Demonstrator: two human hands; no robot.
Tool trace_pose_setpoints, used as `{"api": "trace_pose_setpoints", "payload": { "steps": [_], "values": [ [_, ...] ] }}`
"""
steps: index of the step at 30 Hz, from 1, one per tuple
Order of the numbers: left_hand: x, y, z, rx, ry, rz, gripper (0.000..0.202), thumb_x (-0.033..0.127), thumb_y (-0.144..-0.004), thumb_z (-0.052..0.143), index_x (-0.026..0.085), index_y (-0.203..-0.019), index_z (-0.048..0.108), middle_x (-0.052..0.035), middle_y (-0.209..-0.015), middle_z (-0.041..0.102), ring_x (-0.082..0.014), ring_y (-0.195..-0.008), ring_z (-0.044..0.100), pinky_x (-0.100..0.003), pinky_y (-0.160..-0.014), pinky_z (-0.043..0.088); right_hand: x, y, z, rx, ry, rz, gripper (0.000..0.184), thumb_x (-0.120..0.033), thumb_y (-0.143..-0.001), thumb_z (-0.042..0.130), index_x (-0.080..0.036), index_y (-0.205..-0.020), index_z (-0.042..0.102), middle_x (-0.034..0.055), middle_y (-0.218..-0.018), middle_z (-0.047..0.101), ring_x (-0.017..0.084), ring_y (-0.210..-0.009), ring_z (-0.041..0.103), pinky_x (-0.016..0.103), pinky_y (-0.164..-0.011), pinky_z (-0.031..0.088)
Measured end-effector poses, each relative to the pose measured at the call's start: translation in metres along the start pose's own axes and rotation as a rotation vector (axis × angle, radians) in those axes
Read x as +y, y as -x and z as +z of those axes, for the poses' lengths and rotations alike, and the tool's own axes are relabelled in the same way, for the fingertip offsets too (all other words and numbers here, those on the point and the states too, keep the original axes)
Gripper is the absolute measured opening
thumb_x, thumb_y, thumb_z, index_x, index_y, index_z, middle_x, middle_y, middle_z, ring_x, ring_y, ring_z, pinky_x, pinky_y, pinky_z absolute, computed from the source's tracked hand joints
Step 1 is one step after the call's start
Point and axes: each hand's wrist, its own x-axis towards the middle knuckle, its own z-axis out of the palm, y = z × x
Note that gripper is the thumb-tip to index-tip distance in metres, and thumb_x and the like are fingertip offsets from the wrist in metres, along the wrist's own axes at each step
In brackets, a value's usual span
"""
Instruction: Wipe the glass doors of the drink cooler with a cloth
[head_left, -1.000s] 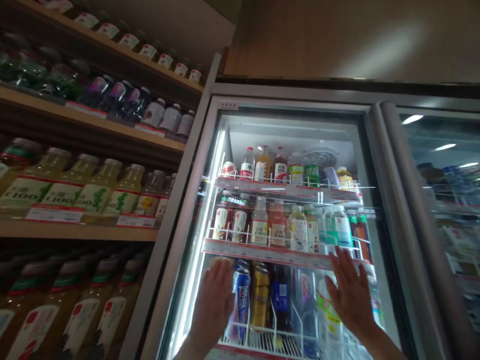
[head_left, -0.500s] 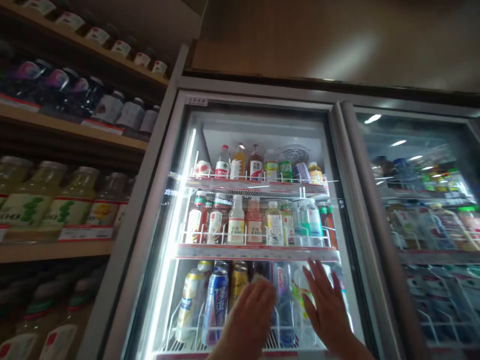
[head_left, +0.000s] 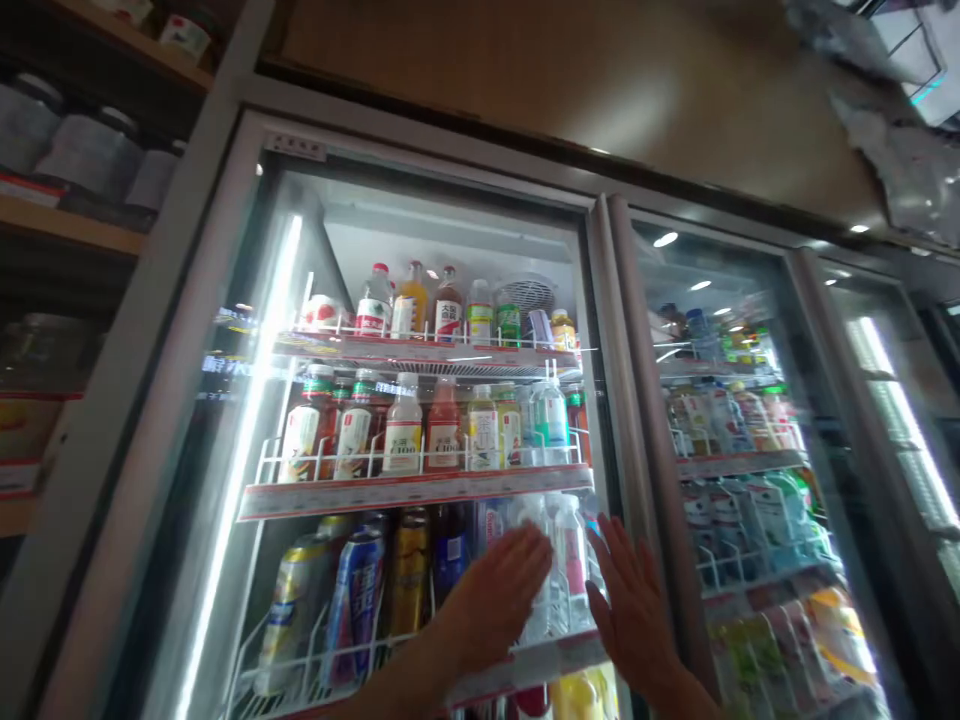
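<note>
My left hand point(head_left: 504, 588) is raised in front of the lower part of a lit drinks fridge, its fingers stretched out close together and holding nothing. Beside it on the right, my right hand point(head_left: 631, 605) is up with fingers spread, near the grey door frame point(head_left: 646, 440). A gap separates the two hands. Behind the glass, a blue can point(head_left: 355, 600) and a gold can point(head_left: 410, 565) stand on the lower shelf. A clear bottle with a pink label point(head_left: 571, 545) shows between my hands. Whether either hand touches the glass, I cannot tell.
Higher fridge shelves hold several bottles, among them a white-capped C100 bottle point(head_left: 403, 425) and an orange drink point(head_left: 409, 300). A second glass-door fridge point(head_left: 731, 460) stands to the right. Wooden shelving point(head_left: 67, 225) with jars is at the left. Brown panelling point(head_left: 480, 70) runs above.
My view has turned to the right, bringing more of the right-hand fridges into sight. Against the shelves, both hands have shifted right, towards the door frame. They stay unclosed.
</note>
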Motion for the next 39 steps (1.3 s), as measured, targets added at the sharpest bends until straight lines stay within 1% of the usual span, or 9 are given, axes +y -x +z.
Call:
{"api": "trace_pose_setpoints", "payload": {
  "steps": [8, 10, 15, 17, 24, 30, 32, 37, 39],
  "values": [
    [-0.077, -0.105, 0.006, 0.010, 0.056, -0.323, 0.055, 0.031, -0.090, 0.029, 0.004, -0.138, 0.028, -0.0185, -0.144, 0.033, -0.0289, -0.136, 0.024, -0.050, -0.110, 0.020, 0.035, -0.010, -0.038, 0.016, 0.051, 0.084, 0.060, -0.024, -0.091, 0.033, -0.020, -0.147, 0.013, 0.0098, -0.150, 0.025, 0.026, -0.138, 0.022, 0.052, -0.108, 0.023],
    [-0.043, -0.113, 0.016, -0.006, 0.087, -0.209, 0.055, 0.033, -0.089, 0.033, 0.005, -0.136, 0.030, -0.0162, -0.143, 0.036, -0.0265, -0.135, 0.028, -0.045, -0.111, 0.018, 0.040, -0.003, -0.048, 0.001, 0.050, 0.082, 0.061, -0.022, -0.090, 0.034, -0.020, -0.147, 0.013, 0.0093, -0.150, 0.024, 0.026, -0.138, 0.023, 0.051, -0.110, 0.021],
    [0.118, -0.055, 0.032, -0.049, 0.180, 0.164, 0.048, 0.038, -0.082, 0.044, 0.014, -0.123, 0.051, -0.0026, -0.131, 0.053, -0.0153, -0.125, 0.042, -0.029, -0.111, 0.020, 0.040, 0.041, -0.065, -0.081, 0.088, 0.061, 0.062, -0.022, -0.089, 0.035, -0.019, -0.147, 0.014, 0.0092, -0.149, 0.028, 0.025, -0.137, 0.025, 0.048, -0.111, 0.020],
    [0.137, -0.033, 0.030, -0.048, 0.191, 0.248, 0.044, 0.039, -0.080, 0.046, 0.019, -0.118, 0.055, 0.0021, -0.128, 0.055, -0.0126, -0.124, 0.043, -0.025, -0.110, 0.022, 0.039, 0.055, -0.069, -0.122, 0.090, 0.050, 0.061, -0.023, -0.089, 0.035, -0.020, -0.147, 0.014, 0.0093, -0.148, 0.030, 0.025, -0.136, 0.027, 0.048, -0.110, 0.020],
    [0.007, -0.033, 0.017, -0.071, 0.117, -0.185, 0.053, 0.026, -0.089, 0.032, 0.007, -0.139, 0.028, -0.0146, -0.145, 0.034, -0.0262, -0.136, 0.027, -0.046, -0.110, 0.020, 0.024, 0.054, -0.059, -0.128, 0.081, 0.125, 0.060, -0.025, -0.090, 0.034, -0.022, -0.146, 0.013, 0.0101, -0.147, 0.031, 0.025, -0.137, 0.027, 0.050, -0.107, 0.026],
    [0.066, 0.082, -0.008, -0.149, 0.169, 0.193, 0.050, 0.033, -0.086, 0.041, 0.017, -0.134, 0.040, -0.0005, -0.142, 0.041, -0.0158, -0.134, 0.030, -0.031, -0.112, 0.021, -0.024, 0.042, -0.036, -0.164, -0.030, 0.051, 0.059, -0.027, -0.091, 0.035, -0.021, -0.146, 0.014, 0.0107, -0.145, 0.035, 0.025, -0.136, 0.028, 0.050, -0.106, 0.029],
    [0.057, 0.111, -0.020, -0.176, 0.177, 0.261, 0.050, 0.033, -0.086, 0.040, 0.019, -0.134, 0.040, 0.0009, -0.142, 0.041, -0.0149, -0.134, 0.029, -0.031, -0.113, 0.020, -0.034, 0.035, -0.032, -0.165, -0.056, 0.026, 0.059, -0.027, -0.091, 0.036, -0.022, -0.146, 0.014, 0.0101, -0.145, 0.035, 0.025, -0.136, 0.027, 0.049, -0.107, 0.028],
    [-0.055, 0.128, -0.050, -0.125, -0.057, -0.331, 0.049, 0.024, -0.089, 0.036, 0.020, -0.138, 0.033, -0.0052, -0.138, 0.046, -0.0207, -0.134, 0.031, -0.042, -0.110, 0.022, -0.050, 0.012, -0.028, -0.109, -0.104, 0.041, 0.058, -0.025, -0.091, 0.035, -0.022, -0.146, 0.015, 0.0097, -0.148, 0.029, 0.027, -0.137, 0.025, 0.050, -0.107, 0.026],
    [-0.071, 0.141, -0.058, -0.121, -0.160, -0.527, 0.049, 0.023, -0.089, 0.036, 0.020, -0.138, 0.033, -0.0071, -0.140, 0.044, -0.0227, -0.135, 0.030, -0.045, -0.110, 0.022, -0.061, 0.009, -0.027, -0.101, -0.128, 0.032, 0.059, -0.023, -0.090, 0.035, -0.022, -0.146, 0.015, 0.0098, -0.149, 0.026, 0.026, -0.138, 0.023, 0.050, -0.107, 0.024]
  ]
}}
